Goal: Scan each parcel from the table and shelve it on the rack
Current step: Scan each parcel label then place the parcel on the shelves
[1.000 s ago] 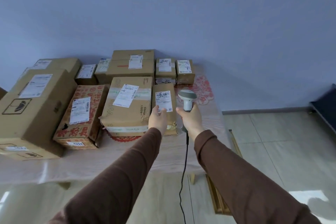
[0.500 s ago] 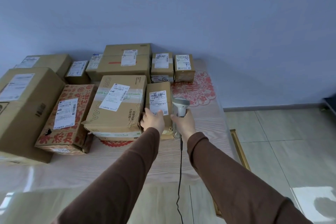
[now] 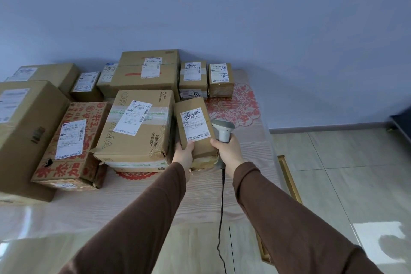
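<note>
Tilting a small parcel label-up in our left hand, fingers clamped on its near corner, we grip the scanner right-handed beside it to read the barcode.

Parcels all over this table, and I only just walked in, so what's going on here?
A person in brown sleeves is scanning parcels. The left hand grips the near end of a small brown cardboard box with a white label, tilting it up. The right hand holds a grey corded handheld scanner beside it. About ten other cardboard boxes wait on the wood-grain table.
</note>
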A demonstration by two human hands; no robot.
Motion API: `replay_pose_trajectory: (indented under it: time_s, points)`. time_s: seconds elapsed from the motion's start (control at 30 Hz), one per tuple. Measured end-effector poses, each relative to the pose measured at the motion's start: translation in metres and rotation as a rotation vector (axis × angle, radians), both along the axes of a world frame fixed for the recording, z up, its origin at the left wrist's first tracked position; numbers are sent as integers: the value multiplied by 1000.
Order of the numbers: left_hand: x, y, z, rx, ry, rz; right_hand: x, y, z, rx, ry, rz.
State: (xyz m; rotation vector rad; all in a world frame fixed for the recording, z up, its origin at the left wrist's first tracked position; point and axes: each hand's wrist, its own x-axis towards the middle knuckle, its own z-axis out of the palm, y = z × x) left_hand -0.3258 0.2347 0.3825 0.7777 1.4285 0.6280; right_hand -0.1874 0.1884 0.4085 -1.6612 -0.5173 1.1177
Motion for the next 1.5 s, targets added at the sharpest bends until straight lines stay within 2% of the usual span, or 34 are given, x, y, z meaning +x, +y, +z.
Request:
replay_pose_trajectory:
  time_s: [0.23,0.33,0.47,0.53,0.8,1.03,1.2,1.4,1.5]
  points:
    - [2,-22,65,157,-188,-8,10,-23,57,193,35,-53]
    - [-4,-23,94,194,-219,-41,10,-36,93,292,45,-75]
    - [-13,-26,137,363,-215,-105,3,-52,146,426,50,-78]
    - [-16,-32,165,423,-273,-133,-1,-59,171,491,51,-79]
    - [-38,-47,250,534,-415,-192,-23,-73,239,634,-76,-65]
    - [-55,-49,281,627,-391,-137,-45,-89,286,726,-406,-59]
    - [-63,-51,293,680,-376,-107,-65,-98,322,763,-405,43]
    - [-66,-55,298,701,-372,-146,-83,-89,328,689,-548,3]
    - [-66,-58,302,708,-382,-140,-86,-87,330,686,-553,-4]
